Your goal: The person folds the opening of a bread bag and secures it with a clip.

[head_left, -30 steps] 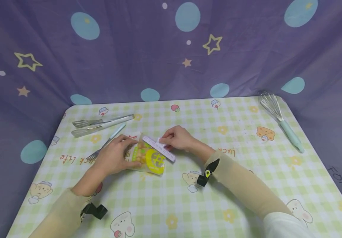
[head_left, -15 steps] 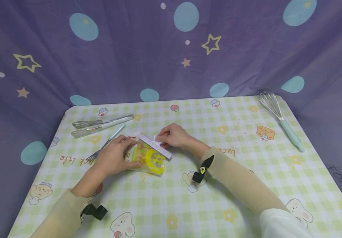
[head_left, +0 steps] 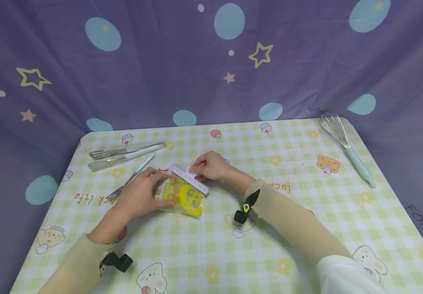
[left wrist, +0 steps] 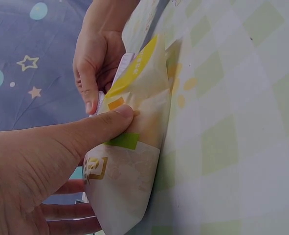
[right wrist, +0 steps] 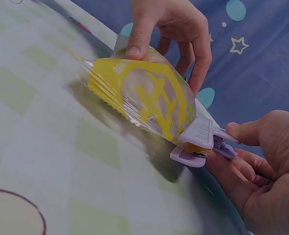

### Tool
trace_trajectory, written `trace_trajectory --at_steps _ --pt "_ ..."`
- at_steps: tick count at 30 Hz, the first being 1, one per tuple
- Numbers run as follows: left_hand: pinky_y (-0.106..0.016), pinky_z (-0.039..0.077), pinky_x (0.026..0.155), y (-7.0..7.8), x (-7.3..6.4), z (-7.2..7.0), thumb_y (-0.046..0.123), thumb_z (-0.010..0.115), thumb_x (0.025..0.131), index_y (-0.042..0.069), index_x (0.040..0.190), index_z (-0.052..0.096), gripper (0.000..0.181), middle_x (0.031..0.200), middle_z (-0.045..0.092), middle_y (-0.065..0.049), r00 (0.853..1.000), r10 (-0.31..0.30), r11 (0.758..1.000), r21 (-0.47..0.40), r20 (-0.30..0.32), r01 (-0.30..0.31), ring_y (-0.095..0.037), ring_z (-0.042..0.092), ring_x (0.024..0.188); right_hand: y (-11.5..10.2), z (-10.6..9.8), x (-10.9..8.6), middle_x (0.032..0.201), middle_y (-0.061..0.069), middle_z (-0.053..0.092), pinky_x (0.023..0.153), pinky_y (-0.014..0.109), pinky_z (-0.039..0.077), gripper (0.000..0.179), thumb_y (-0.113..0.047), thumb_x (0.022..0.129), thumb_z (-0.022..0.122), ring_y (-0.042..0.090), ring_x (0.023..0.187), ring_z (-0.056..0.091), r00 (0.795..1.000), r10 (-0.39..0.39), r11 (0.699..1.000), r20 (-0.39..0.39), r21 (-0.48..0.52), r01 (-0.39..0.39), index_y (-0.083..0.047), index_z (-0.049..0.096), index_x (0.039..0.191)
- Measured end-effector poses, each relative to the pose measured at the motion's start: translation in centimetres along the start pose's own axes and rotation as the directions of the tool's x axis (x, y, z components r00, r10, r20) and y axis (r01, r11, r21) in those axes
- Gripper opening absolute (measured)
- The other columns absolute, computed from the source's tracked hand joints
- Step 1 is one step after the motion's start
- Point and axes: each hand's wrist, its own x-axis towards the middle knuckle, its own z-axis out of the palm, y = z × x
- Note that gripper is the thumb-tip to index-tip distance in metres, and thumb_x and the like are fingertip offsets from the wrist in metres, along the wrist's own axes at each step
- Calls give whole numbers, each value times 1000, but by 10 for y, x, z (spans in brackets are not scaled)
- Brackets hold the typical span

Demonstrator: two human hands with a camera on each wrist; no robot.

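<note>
A clear snack bag [head_left: 191,199] with yellow and green print lies on the checked tablecloth, pale round pieces showing inside. My left hand [head_left: 139,194] holds its left part, thumb on the near side and fingers on the far side. At the bag's far right edge my right hand [head_left: 211,165] pinches the handles of a lilac bag clip [head_left: 189,179]. In the right wrist view the clip's [right wrist: 199,132] two long bars stand apart, with the bag's [right wrist: 154,98] yellow edge between them. The left wrist view shows the bag [left wrist: 127,171] raised on its side under my left thumb.
Left of the bag lies a fork [head_left: 137,169] with a light blue handle, partly behind my left hand. Metal tongs [head_left: 137,153] rest beyond it. A whisk [head_left: 358,163] with a mint handle lies at the table's right edge. A purple curtain [head_left: 211,81] hangs behind.
My right hand has moved a little left and away from me, carrying the clip further over the bag's edge. My left hand and the bag have stayed in place.
</note>
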Motion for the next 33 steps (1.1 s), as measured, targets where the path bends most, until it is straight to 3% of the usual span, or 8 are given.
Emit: trace_trajectory --at_steps 23,33 --pt "-59 59 94 3 -2 -1 52 97 71 16 139 68 82 133 65 -13 1000 2 1000 16 1 -2 -38 68 117 -3 2 7 81 7 76 66 31 65 24 -22 98 79 11 64 73 999 -31 998 17 -46 32 0 80 107" --pt "-59 59 94 6 -2 -1 51 98 70 16 140 68 83 134 65 -13 1000 -2 1000 23 0 2 -38 67 119 -4 0 10 84 9 77 67 30 65 24 -21 97 79 12 67 73 999 -9 999 35 -44 11 0 80 108"
